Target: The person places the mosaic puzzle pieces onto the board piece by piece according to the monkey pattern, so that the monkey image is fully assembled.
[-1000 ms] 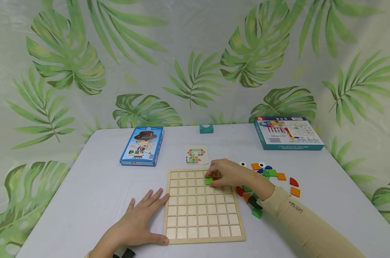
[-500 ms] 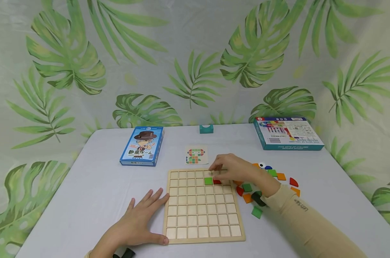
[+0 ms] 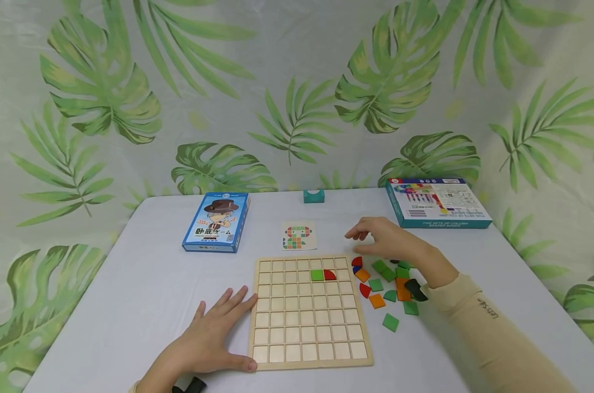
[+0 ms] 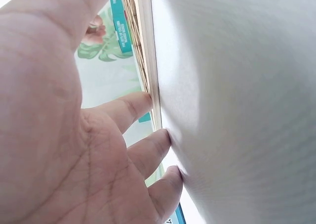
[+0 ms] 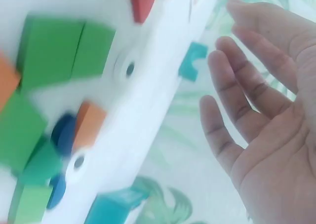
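A wooden grid board [image 3: 301, 319] lies on the white table. In its second row a light green square tile [image 3: 317, 275] sits beside a red quarter-circle tile [image 3: 329, 275]. My left hand [image 3: 208, 338] is spread, with thumb and fingertips against the board's left edge; the left wrist view shows the fingers along the board's side [image 4: 154, 85]. Over the loose pieces, right of the board, my right hand [image 3: 392, 240] hovers with loosely bent fingers and holds nothing. In the right wrist view its palm [image 5: 291, 169] is bare, with green blocks [image 5: 52, 51] and an eye disc [image 5: 127, 68] below.
A pattern card [image 3: 299, 236] lies behind the board, and a small teal block [image 3: 313, 197] farther back. A blue game box [image 3: 216, 222] stands back left, a larger box [image 3: 439, 203] back right. Loose orange tiles [image 3: 377, 301] and green tiles [image 3: 390, 322] lie beside the board.
My right hand has let go of the light green tile in its cell, then moved right and back, off the board to above the loose pieces. The left hand stays put.
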The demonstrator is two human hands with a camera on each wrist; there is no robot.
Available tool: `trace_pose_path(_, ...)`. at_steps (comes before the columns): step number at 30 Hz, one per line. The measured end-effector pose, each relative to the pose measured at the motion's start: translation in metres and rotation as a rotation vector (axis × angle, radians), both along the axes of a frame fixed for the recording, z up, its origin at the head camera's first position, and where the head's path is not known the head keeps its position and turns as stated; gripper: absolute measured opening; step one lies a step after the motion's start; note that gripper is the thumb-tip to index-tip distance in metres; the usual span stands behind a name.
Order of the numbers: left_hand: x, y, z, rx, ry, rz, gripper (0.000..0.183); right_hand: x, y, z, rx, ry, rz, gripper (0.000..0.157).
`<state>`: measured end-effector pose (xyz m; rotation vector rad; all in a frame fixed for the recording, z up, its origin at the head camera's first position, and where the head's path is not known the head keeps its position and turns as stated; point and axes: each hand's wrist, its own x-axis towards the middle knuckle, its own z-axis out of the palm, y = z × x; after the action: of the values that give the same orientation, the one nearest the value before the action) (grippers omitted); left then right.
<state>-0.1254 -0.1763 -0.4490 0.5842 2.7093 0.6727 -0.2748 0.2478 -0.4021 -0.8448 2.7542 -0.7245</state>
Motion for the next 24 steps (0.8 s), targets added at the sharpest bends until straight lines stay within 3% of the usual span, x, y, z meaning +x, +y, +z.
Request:
trace_pose_path(12, 0.0, -0.001, -0.002, -0.005, 0.026, -0.004, 0.127, 0.005, 0.036, 0.002, 0.059, -0.136, -0.077, 0.027)
trace_pose_path(24, 0.0, -0.001, -0.002, 0.001, 0.019, -0.003, 0.126, 0.01, 0.049, -0.011, 0.083, -0.229, -0.107, 0.029)
